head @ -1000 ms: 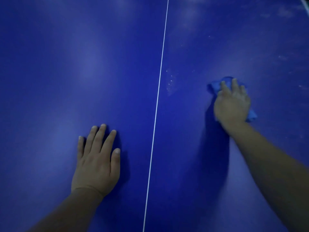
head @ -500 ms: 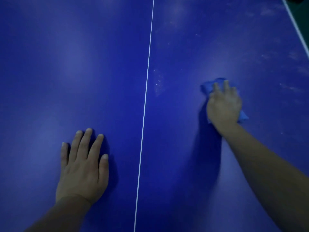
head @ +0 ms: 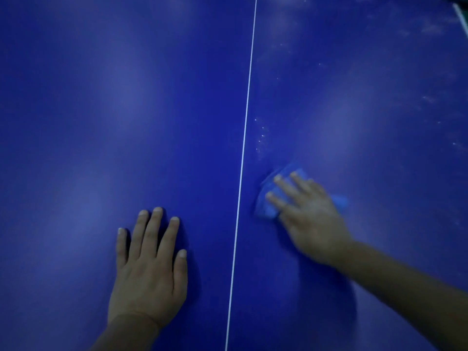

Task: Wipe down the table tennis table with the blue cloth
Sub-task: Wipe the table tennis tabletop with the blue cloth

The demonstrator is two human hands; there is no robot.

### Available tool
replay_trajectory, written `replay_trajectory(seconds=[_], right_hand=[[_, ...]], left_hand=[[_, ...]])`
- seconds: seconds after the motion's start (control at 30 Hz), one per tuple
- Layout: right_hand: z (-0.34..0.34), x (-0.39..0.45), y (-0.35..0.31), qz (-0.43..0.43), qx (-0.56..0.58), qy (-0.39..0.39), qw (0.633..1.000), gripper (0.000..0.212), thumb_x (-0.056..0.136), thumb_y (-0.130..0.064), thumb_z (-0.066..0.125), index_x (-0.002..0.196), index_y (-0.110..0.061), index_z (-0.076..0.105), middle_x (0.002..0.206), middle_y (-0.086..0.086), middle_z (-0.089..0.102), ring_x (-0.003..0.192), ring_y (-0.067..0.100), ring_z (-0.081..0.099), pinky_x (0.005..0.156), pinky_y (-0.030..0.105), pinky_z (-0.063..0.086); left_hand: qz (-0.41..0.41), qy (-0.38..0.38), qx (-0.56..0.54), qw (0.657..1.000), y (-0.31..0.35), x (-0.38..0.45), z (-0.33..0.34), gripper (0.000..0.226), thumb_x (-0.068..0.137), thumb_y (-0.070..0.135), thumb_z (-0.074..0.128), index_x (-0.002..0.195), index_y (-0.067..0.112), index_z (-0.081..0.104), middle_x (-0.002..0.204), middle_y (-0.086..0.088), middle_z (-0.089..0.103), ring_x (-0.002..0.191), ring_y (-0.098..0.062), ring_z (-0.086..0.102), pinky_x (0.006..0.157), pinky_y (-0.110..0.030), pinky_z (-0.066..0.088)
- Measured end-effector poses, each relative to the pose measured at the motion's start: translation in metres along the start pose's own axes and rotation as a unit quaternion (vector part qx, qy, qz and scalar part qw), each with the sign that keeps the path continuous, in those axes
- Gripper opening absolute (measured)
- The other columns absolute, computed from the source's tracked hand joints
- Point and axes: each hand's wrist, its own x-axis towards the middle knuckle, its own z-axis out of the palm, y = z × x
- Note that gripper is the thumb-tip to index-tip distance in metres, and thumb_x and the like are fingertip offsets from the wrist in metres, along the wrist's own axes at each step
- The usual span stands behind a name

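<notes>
Table: we risk leaving dusty smears far right w/ short strokes.
Left hand: flat, fingers straight, bracing; could re-smudge wiped side.
Right hand: blurred, fingers extended, pressing cloth.
Blue cloth: bunched just right of centre line; may skip specks beyond it.

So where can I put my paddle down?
Left of the white line, beyond the left hand, the table is bare. Right of the line, the right hand presses the cloth; specks lie just beyond.
</notes>
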Motion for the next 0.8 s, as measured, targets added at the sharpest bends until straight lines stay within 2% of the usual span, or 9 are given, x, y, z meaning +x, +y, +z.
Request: replay_trajectory(seconds=[0.1,0.2,0.3,0.37,0.43,0.53,0.63,0.7,0.8], right_hand=[[0.01,0.026,-0.041,-0.118,0.052,-0.011,0.992,0.045,0.098,-0.027,0.047,0.143,-0.029,0.051,0.159,-0.001,0.036,0.148,0.031,0.03,0.12,0.046,0.02],[0.012,0.095,-0.018,-0.17,0.013,-0.028,0.985,0.047,0.093,-0.025,0.048,0.139,-0.025,0.055,0.156,0.005,0.042,0.141,0.037,0.039,0.112,0.05,0.031],[0.0,0.172,0.052,-0.037,-0.058,-0.03,0.997,0.045,0.098,-0.023,0.043,0.141,-0.019,0.054,0.156,0.013,0.04,0.137,0.04,0.042,0.105,0.051,0.041],[-0.007,0.199,0.091,0.076,-0.073,-0.039,0.994,0.047,0.105,-0.027,0.035,0.151,-0.02,0.042,0.163,0.008,0.027,0.145,0.035,0.029,0.111,0.05,0.033],[-0.006,0.199,0.089,0.098,-0.071,-0.04,0.992,0.047,0.105,-0.027,0.035,0.151,-0.019,0.04,0.163,0.009,0.026,0.146,0.036,0.027,0.113,0.052,0.03],[0.009,0.154,0.035,-0.027,-0.037,-0.003,0.999,0.044,0.099,-0.023,0.043,0.141,-0.016,0.054,0.154,0.015,0.042,0.137,0.045,0.041,0.106,0.054,0.038],[0.011,0.122,0.016,-0.11,0.006,-0.041,0.993,0.043,0.102,-0.032,0.038,0.142,-0.024,0.053,0.156,0.007,0.04,0.141,0.037,0.039,0.111,0.049,0.033],[0.006,0.147,0.051,-0.051,-0.042,-0.031,0.997,0.046,0.101,-0.028,0.037,0.143,-0.019,0.053,0.157,0.013,0.039,0.139,0.042,0.04,0.108,0.052,0.036],[-0.006,0.178,0.103,0.166,-0.064,-0.026,0.984,0.046,0.105,-0.025,0.033,0.15,-0.016,0.044,0.162,0.013,0.028,0.143,0.039,0.031,0.113,0.049,0.03]], left_hand=[[0.009,0.016,0.0,1.0,0.0,0.001,0.002,0.061,0.093,0.037,0.032,0.143,0.007,0.05,0.156,-0.016,0.036,0.148,-0.032,0.024,0.117,-0.059,0.013],[0.021,0.03,0.002,0.999,-0.001,0.002,0.003,0.061,0.091,0.037,0.035,0.14,0.006,0.052,0.154,-0.017,0.038,0.145,-0.034,0.027,0.114,-0.06,0.015],[0.019,0.023,0.009,1.0,-0.002,0.002,0.003,0.061,0.092,0.037,0.034,0.141,0.006,0.052,0.155,-0.017,0.037,0.146,-0.033,0.025,0.114,-0.061,0.015],[0.017,0.017,0.009,1.0,-0.001,0.002,0.003,0.061,0.092,0.037,0.034,0.141,0.006,0.051,0.155,-0.016,0.037,0.147,-0.033,0.024,0.115,-0.062,0.016],[0.016,0.013,0.008,1.0,-0.002,0.002,0.003,0.06,0.092,0.036,0.034,0.141,0.006,0.051,0.155,-0.016,0.037,0.147,-0.034,0.025,0.115,-0.062,0.015],[0.018,0.018,0.001,1.0,-0.003,0.002,0.004,0.061,0.091,0.037,0.034,0.142,0.007,0.049,0.156,-0.015,0.035,0.147,-0.033,0.024,0.116,-0.061,0.014],[0.023,0.027,-0.002,0.999,-0.003,0.003,0.005,0.061,0.091,0.037,0.035,0.142,0.006,0.05,0.156,-0.016,0.035,0.147,-0.034,0.025,0.115,-0.061,0.013],[0.024,0.028,0.004,0.999,-0.004,0.003,0.005,0.061,0.091,0.037,0.035,0.142,0.006,0.049,0.156,-0.017,0.035,0.147,-0.034,0.024,0.115,-0.061,0.013],[0.027,0.037,0.005,0.999,-0.005,0.002,0.006,0.06,0.091,0.036,0.035,0.142,0.006,0.049,0.156,-0.017,0.035,0.147,-0.034,0.024,0.115,-0.061,0.013]])
